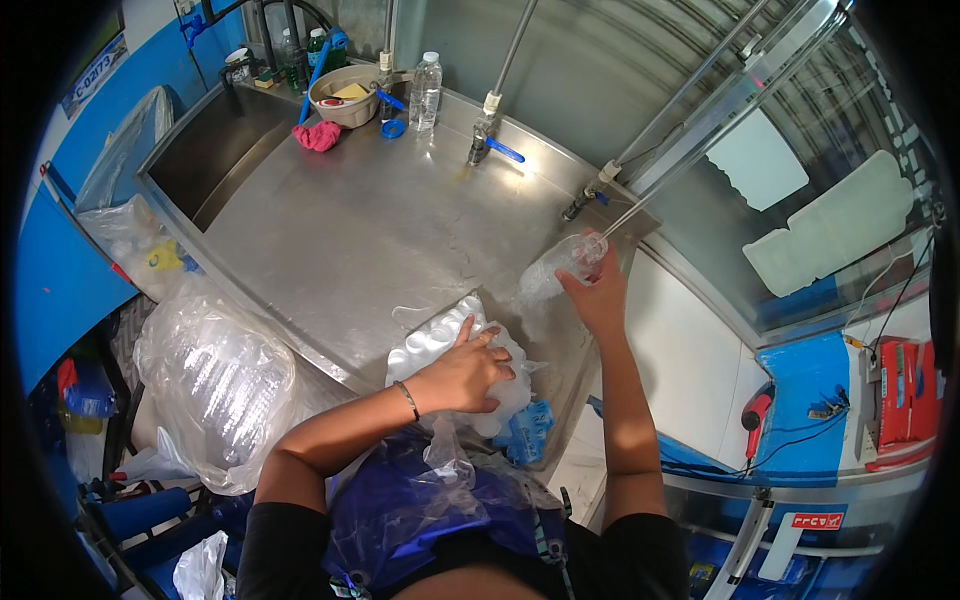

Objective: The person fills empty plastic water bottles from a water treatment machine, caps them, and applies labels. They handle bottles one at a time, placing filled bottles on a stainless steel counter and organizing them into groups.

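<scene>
Bottle, clear cylindrical plastic: fingers of right hand clamped it; left hand, fingers apart, lay on lumpy bag.

At the back of the counter, a tan bowl with a pink cloth just beside, plus a blue-handled tap farther right. At far left, a sink and a blue wall. Upper right, a white board. Below that, a red tool by a blue panel, then a red case near the edge; lower still, a red sign.
</scene>
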A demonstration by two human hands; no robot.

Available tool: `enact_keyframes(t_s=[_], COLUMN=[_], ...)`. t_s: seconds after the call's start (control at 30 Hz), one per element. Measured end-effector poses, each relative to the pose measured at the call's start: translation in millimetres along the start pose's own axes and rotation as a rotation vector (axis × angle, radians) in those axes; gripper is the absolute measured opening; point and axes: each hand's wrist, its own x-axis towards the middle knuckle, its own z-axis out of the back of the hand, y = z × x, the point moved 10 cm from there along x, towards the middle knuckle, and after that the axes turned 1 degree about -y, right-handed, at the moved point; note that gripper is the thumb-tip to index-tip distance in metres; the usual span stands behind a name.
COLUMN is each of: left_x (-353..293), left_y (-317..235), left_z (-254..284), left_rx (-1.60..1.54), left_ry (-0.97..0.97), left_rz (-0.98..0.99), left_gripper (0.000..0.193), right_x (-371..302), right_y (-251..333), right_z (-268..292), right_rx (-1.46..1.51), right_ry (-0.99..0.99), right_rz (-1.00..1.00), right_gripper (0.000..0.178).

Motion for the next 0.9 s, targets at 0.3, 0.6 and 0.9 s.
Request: enact_keyframes(t_s=[0.3, 0.6, 0.9], left_x=[-35, -58, -41], left_y=[-9, 27, 20], left_z=[67, 73, 66], left_rx=[-0.209, -0.135, -0.15], left_ry=[-0.423, -0.47, -0.468], left_rz=[-0.033, 0.156, 0.112], left_gripper=[0.023, 0.02, 0.023], right_x=[-64, -87, -23], right_y=[-160, -117, 7], right_z=[-82, -58, 14], right_rx=[0.91, 1.155, -0.322], right_ry=[0.464, 0.533, 0.201], right_rz=[-0.957, -0.967, 0.083], right_gripper=[0.044, 0.068, 0.076])
